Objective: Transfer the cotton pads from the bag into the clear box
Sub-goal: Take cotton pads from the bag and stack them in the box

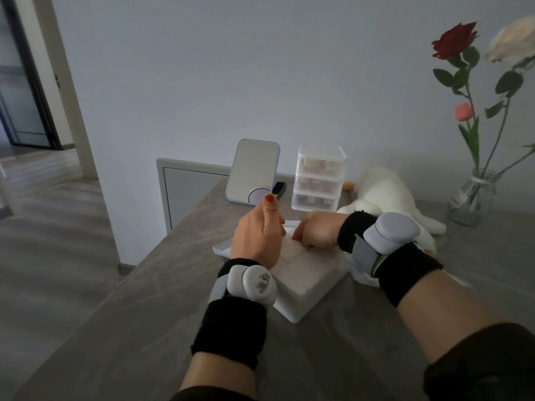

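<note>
cotton pads (301, 264): likely light, soft; pinch stack edges | left hand (257, 235): thumb up, grip unclear | right hand (315, 230): fingers curled onto pads

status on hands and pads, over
Left hand at clear box, thumb up, grip hidden. Right hand curled on cotton pads inside it. Bag by right wrist, nothing blocking.

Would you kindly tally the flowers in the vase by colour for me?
Red flower: 1
White flower: 1
Pink flower: 1
Total: 3
</note>
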The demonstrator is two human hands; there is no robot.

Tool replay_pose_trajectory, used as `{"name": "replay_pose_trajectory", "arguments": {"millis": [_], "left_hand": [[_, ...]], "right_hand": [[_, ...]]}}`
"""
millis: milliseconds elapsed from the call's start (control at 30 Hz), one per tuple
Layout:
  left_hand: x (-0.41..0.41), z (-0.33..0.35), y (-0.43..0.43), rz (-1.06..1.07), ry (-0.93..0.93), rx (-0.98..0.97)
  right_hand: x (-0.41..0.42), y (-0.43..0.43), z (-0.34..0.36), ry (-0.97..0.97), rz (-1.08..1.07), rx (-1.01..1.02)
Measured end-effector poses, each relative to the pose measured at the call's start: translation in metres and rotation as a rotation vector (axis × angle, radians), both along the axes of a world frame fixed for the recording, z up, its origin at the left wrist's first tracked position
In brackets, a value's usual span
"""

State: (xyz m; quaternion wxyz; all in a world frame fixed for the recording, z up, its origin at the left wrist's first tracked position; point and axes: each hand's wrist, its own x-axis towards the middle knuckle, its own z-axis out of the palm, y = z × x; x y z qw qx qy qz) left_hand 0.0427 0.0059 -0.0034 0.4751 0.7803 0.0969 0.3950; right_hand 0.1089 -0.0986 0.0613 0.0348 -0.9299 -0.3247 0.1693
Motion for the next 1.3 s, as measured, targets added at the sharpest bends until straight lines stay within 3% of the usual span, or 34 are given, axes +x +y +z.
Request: {"name": "replay_pose_trajectory", "arguments": {"millis": [100,267,500,667,800,1067,1300], "left_hand": [[0.000,-0.001,0.000,0.007,-0.012,-0.013],[0.000,0.000,0.000,0.013,-0.023,-0.026],[0.000,0.000,-0.002,-0.022,-0.005,-0.035],[0.000,0.002,0.006,-0.068,0.043,-0.028],[-0.001,0.008,0.004,-0.090,0.131,0.109],[-0.014,0.022,-0.017,-0.032,0.164,0.311],[-0.006,0.024,-0.044,-0.132,0.141,0.598]], "right_hand": [[0.001,0.002,-0.004,0.045,-0.048,0.081],[-0.011,0.004,-0.001,0.253,-0.163,0.380],[-0.024,-0.002,0.006,0.176,-0.044,0.472],[-0.007,-0.004,-0.007,0.263,-0.271,0.503],[-0.001,-0.013,-0.010,0.283,-0.284,0.729],[-0.009,-0.054,-0.011,-0.070,-0.196,0.843],[-0.019,-0.119,-0.031,-0.363,-0.324,1.145]]}}
